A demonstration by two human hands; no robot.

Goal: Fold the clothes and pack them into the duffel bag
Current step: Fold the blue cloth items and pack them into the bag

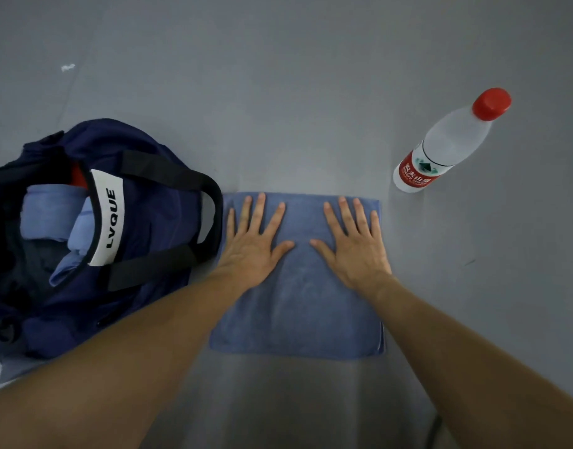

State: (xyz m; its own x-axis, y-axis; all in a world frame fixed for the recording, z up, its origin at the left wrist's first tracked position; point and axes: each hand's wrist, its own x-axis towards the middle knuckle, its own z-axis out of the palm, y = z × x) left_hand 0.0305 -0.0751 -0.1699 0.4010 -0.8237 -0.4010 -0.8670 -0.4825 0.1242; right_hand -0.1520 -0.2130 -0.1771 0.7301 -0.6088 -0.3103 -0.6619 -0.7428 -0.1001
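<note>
A blue towel point(298, 306) lies folded into a rectangle on the grey surface in front of me. My left hand point(252, 244) presses flat on its far left part, fingers spread and straight. My right hand point(353, 244) presses flat on its far right part the same way. To the left stands a navy duffel bag point(149, 222) with black handles and a white label, its mouth open. Inside it I see light blue folded clothes point(52, 215), a dark garment and a bit of something red.
A clear water bottle point(447, 144) with a red cap and red label stands at the right, beyond the towel's far right corner. The grey surface point(278, 92) stretches beyond the towel. A small white scrap point(67, 67) lies far left.
</note>
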